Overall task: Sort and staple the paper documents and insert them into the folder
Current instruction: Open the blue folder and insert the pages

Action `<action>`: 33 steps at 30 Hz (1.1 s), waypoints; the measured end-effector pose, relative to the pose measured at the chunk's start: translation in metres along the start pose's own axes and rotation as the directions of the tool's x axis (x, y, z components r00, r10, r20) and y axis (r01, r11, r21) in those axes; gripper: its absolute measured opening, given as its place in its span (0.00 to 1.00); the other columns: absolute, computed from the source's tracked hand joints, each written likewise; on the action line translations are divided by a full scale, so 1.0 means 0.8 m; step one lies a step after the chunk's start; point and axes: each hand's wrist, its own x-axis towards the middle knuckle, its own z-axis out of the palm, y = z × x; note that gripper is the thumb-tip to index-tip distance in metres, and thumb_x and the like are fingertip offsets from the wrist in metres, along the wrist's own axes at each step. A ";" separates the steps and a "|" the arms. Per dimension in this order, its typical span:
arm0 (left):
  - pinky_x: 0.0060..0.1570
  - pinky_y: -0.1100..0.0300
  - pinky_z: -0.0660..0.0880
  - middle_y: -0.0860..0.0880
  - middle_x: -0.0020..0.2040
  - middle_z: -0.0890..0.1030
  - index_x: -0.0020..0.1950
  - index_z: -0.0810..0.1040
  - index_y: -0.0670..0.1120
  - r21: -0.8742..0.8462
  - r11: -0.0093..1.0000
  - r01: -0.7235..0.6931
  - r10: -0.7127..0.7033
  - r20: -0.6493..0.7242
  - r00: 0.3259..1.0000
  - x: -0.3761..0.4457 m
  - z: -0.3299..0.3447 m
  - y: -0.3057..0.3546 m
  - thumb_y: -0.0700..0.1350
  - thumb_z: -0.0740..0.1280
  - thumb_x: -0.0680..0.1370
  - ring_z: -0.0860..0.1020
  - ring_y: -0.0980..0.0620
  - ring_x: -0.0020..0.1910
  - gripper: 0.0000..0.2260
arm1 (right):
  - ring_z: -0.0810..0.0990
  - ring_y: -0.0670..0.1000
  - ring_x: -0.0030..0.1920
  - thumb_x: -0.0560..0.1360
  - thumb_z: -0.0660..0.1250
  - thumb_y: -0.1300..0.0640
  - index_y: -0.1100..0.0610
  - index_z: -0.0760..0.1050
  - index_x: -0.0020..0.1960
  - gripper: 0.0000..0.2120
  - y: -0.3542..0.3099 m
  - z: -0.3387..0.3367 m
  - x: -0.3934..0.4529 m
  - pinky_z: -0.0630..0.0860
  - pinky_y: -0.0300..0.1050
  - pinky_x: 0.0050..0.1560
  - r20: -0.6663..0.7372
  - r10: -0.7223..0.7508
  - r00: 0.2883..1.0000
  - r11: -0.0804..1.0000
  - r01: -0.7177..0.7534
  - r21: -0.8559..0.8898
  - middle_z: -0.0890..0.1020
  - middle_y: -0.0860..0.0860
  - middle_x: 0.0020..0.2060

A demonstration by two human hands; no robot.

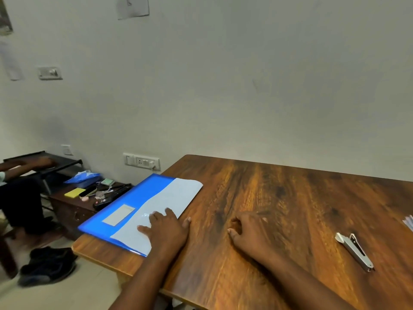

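My left hand [168, 229] lies flat at the lower centre of the frame, its fingers [154, 218] straight and spread, pressing on the pale white sheets of paper [169, 198] that lie on the glossy blue plastic folder [138, 195]. My thumb reaches past the paper's right edge onto the bare wood. The folder sits at the left end of the brown wood-grain desk [290, 198], slanting from lower left to upper right, and its left long edge overhangs the desk's left edge. A pale rectangular label [119, 214] shows on the blue cover left of the paper.

My right hand [248, 233] rests on the desk just right of the left one, apart from it, fingers loosely curled and holding nothing. A strip of bare wood separates it from the paper's edge.

Towards the lower right lies a grey metal stapler [355, 251], well apart from my right hand, with open wood between them. At the right edge of the frame the corner of some more pale sheets [409, 222] just shows. The desk's far edge runs along the pale wall [245, 86], and the middle and upper right of the desk are bare wood.

At the left of the frame, below desk level, a low dark wooden cabinet [73, 209] carries small clutter, including a yellow pad [72, 192]. Dark shoes [48, 265] lie on the floor at the lower left.
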 end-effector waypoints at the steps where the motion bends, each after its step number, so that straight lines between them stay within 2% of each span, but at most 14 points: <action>1: 0.76 0.26 0.50 0.39 0.80 0.64 0.81 0.62 0.49 0.002 1.000 -0.013 0.013 0.005 1.000 -0.001 0.000 0.003 0.71 0.54 0.80 0.59 0.39 0.81 0.36 | 0.80 0.45 0.55 0.75 0.72 0.41 0.45 0.80 0.57 0.14 -0.001 0.000 0.000 0.77 0.52 0.65 0.001 0.000 1.000 1.000 0.000 0.007 0.82 0.42 0.52; 7: 0.77 0.27 0.47 0.42 0.82 0.63 0.82 0.61 0.51 0.007 0.991 -0.135 0.134 0.022 0.991 -0.019 0.010 0.029 0.69 0.53 0.82 0.58 0.41 0.82 0.34 | 0.81 0.45 0.55 0.75 0.74 0.42 0.45 0.80 0.60 0.15 0.008 -0.008 -0.001 0.77 0.53 0.66 -0.020 0.042 0.999 0.999 -0.041 0.029 0.83 0.42 0.54; 10: 0.77 0.27 0.49 0.42 0.82 0.63 0.82 0.61 0.51 0.029 0.977 -0.212 0.211 0.018 0.977 -0.031 0.018 0.041 0.69 0.51 0.82 0.58 0.42 0.82 0.33 | 0.80 0.46 0.57 0.75 0.74 0.43 0.46 0.80 0.61 0.16 0.022 -0.020 -0.007 0.79 0.53 0.64 -0.006 0.072 0.997 0.997 -0.072 0.041 0.82 0.44 0.56; 13: 0.77 0.29 0.50 0.42 0.82 0.63 0.82 0.61 0.52 0.035 0.954 -0.296 0.295 0.033 0.955 -0.042 0.019 0.054 0.69 0.50 0.83 0.58 0.43 0.82 0.33 | 0.80 0.45 0.56 0.76 0.73 0.43 0.45 0.80 0.62 0.17 0.040 -0.031 -0.014 0.80 0.48 0.60 -0.021 0.075 0.997 0.997 -0.074 0.035 0.82 0.43 0.57; 16: 0.77 0.30 0.52 0.43 0.82 0.63 0.82 0.62 0.54 0.035 0.923 -0.383 0.381 0.051 0.923 -0.054 0.023 0.072 0.70 0.50 0.82 0.58 0.44 0.82 0.32 | 0.80 0.44 0.55 0.75 0.72 0.42 0.44 0.79 0.63 0.17 0.060 -0.046 -0.025 0.80 0.43 0.57 -0.023 0.082 0.996 0.997 -0.081 0.015 0.81 0.41 0.58; 20: 0.78 0.32 0.52 0.46 0.83 0.63 0.82 0.62 0.56 0.000 0.870 -0.493 0.491 0.082 0.867 -0.066 0.033 0.093 0.71 0.50 0.82 0.57 0.46 0.83 0.33 | 0.80 0.44 0.56 0.74 0.73 0.42 0.44 0.79 0.63 0.19 0.086 -0.058 -0.038 0.80 0.49 0.62 -0.038 0.111 0.993 0.994 -0.110 0.026 0.82 0.42 0.58; 24: 0.80 0.35 0.50 0.48 0.84 0.61 0.83 0.61 0.57 -0.060 0.799 -0.598 0.600 0.121 0.791 -0.076 0.036 0.110 0.70 0.52 0.82 0.55 0.48 0.84 0.32 | 0.79 0.44 0.56 0.75 0.72 0.43 0.47 0.80 0.63 0.18 0.104 -0.071 -0.049 0.79 0.48 0.63 -0.059 0.060 0.996 0.997 -0.062 -0.042 0.82 0.43 0.58; 27: 0.80 0.37 0.52 0.50 0.84 0.62 0.82 0.63 0.59 -0.114 0.745 -0.657 0.667 0.125 0.735 -0.081 0.041 0.121 0.70 0.55 0.81 0.56 0.52 0.83 0.31 | 0.77 0.47 0.65 0.76 0.70 0.42 0.47 0.78 0.68 0.22 0.116 -0.079 -0.053 0.74 0.50 0.70 -0.047 0.028 0.999 0.996 -0.031 -0.078 0.80 0.44 0.66; 30: 0.80 0.40 0.54 0.53 0.83 0.64 0.81 0.65 0.61 -0.176 0.689 -0.703 0.724 0.114 0.681 -0.086 0.044 0.132 0.70 0.57 0.81 0.59 0.55 0.82 0.30 | 0.70 0.48 0.75 0.77 0.68 0.39 0.46 0.73 0.74 0.27 0.128 -0.085 -0.059 0.65 0.52 0.77 -0.011 0.032 0.999 0.996 -0.033 -0.086 0.73 0.45 0.75; 33: 0.80 0.43 0.56 0.55 0.82 0.66 0.80 0.67 0.62 -0.191 0.656 -0.730 0.753 0.101 0.650 -0.093 0.046 0.140 0.69 0.57 0.81 0.61 0.56 0.81 0.28 | 0.65 0.48 0.79 0.80 0.65 0.38 0.46 0.67 0.78 0.30 0.139 -0.092 -0.067 0.58 0.52 0.79 0.041 0.031 0.999 0.994 -0.026 -0.105 0.67 0.45 0.79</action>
